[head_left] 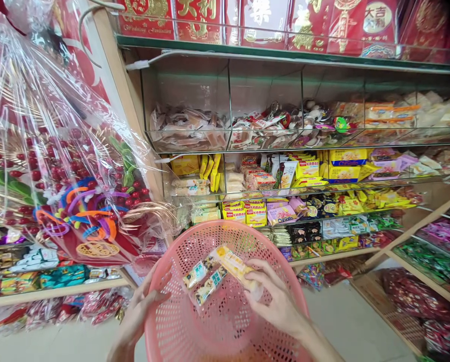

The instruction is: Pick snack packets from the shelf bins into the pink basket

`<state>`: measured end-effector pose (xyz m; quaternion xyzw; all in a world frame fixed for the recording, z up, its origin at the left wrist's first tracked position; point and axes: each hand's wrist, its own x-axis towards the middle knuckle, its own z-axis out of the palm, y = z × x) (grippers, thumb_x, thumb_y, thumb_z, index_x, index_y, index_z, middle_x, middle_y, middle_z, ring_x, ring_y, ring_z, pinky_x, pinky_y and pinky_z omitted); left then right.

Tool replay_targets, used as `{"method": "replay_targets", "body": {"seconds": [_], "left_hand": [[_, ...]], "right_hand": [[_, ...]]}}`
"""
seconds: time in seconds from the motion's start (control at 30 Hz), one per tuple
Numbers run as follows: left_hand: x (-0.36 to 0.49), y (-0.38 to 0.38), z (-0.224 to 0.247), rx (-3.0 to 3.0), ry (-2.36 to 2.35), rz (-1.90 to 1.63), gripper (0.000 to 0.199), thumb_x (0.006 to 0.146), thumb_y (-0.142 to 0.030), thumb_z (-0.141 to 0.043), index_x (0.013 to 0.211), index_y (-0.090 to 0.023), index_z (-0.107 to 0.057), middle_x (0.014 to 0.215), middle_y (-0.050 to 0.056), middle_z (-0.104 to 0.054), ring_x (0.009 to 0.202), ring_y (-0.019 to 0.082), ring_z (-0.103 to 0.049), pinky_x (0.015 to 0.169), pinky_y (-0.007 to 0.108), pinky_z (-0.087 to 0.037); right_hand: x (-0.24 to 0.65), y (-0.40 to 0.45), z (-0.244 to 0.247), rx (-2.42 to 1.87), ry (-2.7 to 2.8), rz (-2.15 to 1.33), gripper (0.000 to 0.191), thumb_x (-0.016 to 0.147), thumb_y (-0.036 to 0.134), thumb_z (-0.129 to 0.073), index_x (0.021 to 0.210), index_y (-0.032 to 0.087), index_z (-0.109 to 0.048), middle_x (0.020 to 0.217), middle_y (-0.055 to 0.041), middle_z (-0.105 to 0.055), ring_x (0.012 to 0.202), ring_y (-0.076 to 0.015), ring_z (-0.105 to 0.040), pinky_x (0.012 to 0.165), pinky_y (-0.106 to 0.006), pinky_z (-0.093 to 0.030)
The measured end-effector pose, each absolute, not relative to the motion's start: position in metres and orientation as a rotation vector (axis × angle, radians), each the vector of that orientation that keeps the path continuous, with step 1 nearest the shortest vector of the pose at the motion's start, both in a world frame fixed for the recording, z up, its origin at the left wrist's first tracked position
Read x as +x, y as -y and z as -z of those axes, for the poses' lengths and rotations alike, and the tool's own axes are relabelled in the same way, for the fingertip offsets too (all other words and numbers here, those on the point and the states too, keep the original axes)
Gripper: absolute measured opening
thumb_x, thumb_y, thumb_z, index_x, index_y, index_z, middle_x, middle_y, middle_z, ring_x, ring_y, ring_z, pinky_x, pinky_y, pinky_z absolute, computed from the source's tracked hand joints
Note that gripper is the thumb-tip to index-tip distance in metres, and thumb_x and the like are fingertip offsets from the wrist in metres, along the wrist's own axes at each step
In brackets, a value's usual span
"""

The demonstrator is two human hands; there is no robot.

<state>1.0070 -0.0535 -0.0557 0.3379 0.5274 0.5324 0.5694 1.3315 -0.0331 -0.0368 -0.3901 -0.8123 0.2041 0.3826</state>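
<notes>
A pink perforated plastic basket (160,322) fills the lower middle of the view, tilted so that I look into it. My left hand (140,306) is closed round its left rim, thumb on the inside. Over the basket's opening, my right hand (275,296) pinches the near end of a yellow and white snack packet (232,264) between thumb and fingers. Two clear packets of nut-studded snack bars (204,281) with blue and green print lie right beside it. Whether they rest on the basket wall or hang from the yellow packet, I cannot tell.
Ahead stand glass-fronted shelves (262,191) of wrapped snacks, with red gift envelopes (198,20) above. A cellophane-wrapped bouquet (77,201) juts out on the left. Lower right, a wooden rack (428,274) holds more packets. Pale floor (353,322) shows beside the basket.
</notes>
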Motion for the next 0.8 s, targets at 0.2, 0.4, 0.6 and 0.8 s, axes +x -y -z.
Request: {"method": "replay_targets", "body": {"seconds": [0.2,0.4,0.6,0.8], "left_hand": [[1.007,0.055,0.052,0.777,-1.233,-1.244,0.074,0.065,-0.022,-0.066,0.136,-0.026,-0.045,0.127,0.007,-0.06,0.122,0.032,-0.05,0.094,0.036,-0.048],[1.003,0.057,0.058,0.767,-1.29,-1.252,0.073,0.065,-0.021,-0.066,0.135,-0.027,-0.046,0.126,0.007,-0.061,0.12,0.029,-0.053,0.094,0.035,-0.048],[1.003,0.057,0.055,0.774,-1.258,-1.278,0.074,0.063,-0.02,-0.065,0.135,-0.027,-0.046,0.128,0.007,-0.059,0.125,0.03,-0.047,0.094,0.035,-0.048],[1.005,0.057,0.05,0.81,-1.274,-1.248,0.074,0.065,-0.02,-0.065,0.136,-0.027,-0.044,0.125,0.007,-0.062,0.122,0.029,-0.05,0.094,0.035,-0.047]], "right_hand": [[1.34,0.021,0.027,-1.205,2.016,-0.705,0.022,0.082,0.032,-0.056,0.103,0.025,-0.057,0.13,-0.0071,-0.047,0.121,-0.0224,-0.045,0.102,-0.039,-0.037],[1.345,0.017,0.036,-1.347,2.053,-0.883,0.041,0.08,0.03,-0.054,0.121,0.028,-0.054,0.139,-0.0055,-0.044,0.13,-0.0233,-0.038,0.107,-0.043,-0.032],[1.317,0.038,0.047,-1.421,2.254,-1.131,0.071,0.076,0.014,-0.041,0.145,0.017,-0.024,0.151,-0.0085,-0.022,0.139,-0.0198,-0.016,0.113,-0.039,-0.02],[1.3,0.058,0.053,-1.375,2.665,-1.479,0.091,0.067,0.013,-0.05,0.147,0.009,-0.006,0.153,-0.0154,-0.002,0.138,-0.0233,-0.009,0.112,-0.031,-0.019]]}}
